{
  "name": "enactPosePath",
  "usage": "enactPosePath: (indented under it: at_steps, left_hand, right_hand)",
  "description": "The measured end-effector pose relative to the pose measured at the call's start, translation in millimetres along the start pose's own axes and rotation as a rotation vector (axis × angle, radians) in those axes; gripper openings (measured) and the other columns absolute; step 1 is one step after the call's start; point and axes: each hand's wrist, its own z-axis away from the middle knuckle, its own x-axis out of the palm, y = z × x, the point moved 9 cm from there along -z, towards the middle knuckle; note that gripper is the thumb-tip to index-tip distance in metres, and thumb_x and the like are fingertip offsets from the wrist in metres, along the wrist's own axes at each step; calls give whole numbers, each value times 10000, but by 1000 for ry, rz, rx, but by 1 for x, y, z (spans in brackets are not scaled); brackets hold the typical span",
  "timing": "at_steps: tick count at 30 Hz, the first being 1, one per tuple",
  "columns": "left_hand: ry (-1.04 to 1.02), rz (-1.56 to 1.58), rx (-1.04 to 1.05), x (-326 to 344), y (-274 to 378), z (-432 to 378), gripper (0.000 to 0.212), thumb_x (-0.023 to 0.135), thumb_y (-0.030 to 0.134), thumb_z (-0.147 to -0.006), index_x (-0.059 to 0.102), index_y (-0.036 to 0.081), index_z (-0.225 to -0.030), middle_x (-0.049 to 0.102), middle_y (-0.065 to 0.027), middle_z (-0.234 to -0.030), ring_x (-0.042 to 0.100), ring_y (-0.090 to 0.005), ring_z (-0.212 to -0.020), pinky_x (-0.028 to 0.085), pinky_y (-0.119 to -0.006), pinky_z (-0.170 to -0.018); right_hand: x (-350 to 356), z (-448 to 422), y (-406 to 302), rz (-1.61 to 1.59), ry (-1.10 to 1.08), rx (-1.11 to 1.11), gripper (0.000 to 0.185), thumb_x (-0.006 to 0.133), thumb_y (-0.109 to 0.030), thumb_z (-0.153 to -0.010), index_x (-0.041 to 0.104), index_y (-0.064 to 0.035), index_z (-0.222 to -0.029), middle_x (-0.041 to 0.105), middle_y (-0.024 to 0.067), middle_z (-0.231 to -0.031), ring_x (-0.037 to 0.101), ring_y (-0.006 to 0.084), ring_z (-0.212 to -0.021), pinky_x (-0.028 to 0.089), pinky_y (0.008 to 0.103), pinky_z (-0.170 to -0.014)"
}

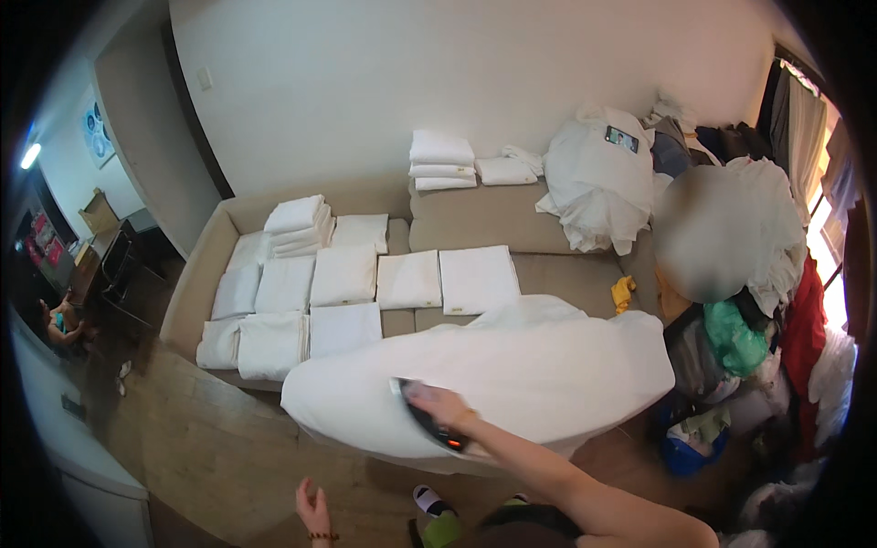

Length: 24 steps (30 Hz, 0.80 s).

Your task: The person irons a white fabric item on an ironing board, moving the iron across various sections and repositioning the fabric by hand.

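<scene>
My right hand (438, 404) is closed around the handle of a dark clothes iron (428, 425), which rests on a white cloth. An orange light glows at the iron's heel. The white cloth (534, 370) is spread over an ironing board, whose rounded outline shows beneath; the board's own surface is hidden. Away from the board, my left hand (313, 505) hangs over the floor at the lower left, fingers apart and holding nothing. A beaded bracelet circles that wrist.
Folded white linens (346, 274) cover much of a beige sofa (466, 219) behind the board. A phone (622, 139) lies on a heaped white sheet (596, 185). Bags and clothes crowd the right, with a blue container (693, 452) on the floor. A person (63, 322) sits far left.
</scene>
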Motion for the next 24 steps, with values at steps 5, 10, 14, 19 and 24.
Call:
enactPosePath:
  at_steps: [5, 10, 14, 19, 24]
  left_hand:
    - [-62, 66, 194, 46, 44, -89, 340, 537, 18, -813, 508, -22, -1150, 453, -125, -1239, 465, -241, -1115, 401, -340, -912]
    - [-106, -331, 398, 98, 60, -176, 356, 562, 49, -784, 534, 18, -1137, 387, -165, -1318, 427, -334, -1155, 374, -390, -954]
    - [-143, -631, 332, 117, 40, -248, 376, 553, 183, -806, 533, 34, -1151, 365, -150, -1349, 370, -355, -1206, 350, -407, -972]
    - [-258, -719, -11, 128, 43, -310, 415, 504, 316, -844, 550, 29, -1141, 488, -153, -1245, 452, -340, -1139, 386, -378, -938]
    - [-485, -529, -418, 182, 43, -330, 399, 531, 332, -847, 589, -11, -1043, 592, -176, -1068, 556, -305, -973, 441, -377, -819]
  right_hand:
    - [103, -50, -85, 261, -92, -151, 622, 493, -578, -759, 596, -27, -1029, 604, 227, -994, 581, 367, -914, 447, 401, -813]
    - [60, -31, -78, 383, -85, -122, 595, 473, -565, -775, 599, -37, -1019, 610, 210, -980, 580, 366, -908, 445, 406, -822]
    - [-70, 7, 1, 356, 184, 25, 587, 461, -580, -784, 600, -46, -986, 620, 197, -952, 578, 343, -930, 445, 401, -803]
    - [-272, 54, 145, 266, 600, 280, 548, 527, -541, -773, 572, -36, -980, 568, 149, -683, 560, 258, -565, 441, 359, -495]
    - [-411, 88, 253, -245, 939, 509, 545, 562, -520, -772, 545, -12, -968, 488, 111, -512, 470, 216, -348, 368, 339, -293]
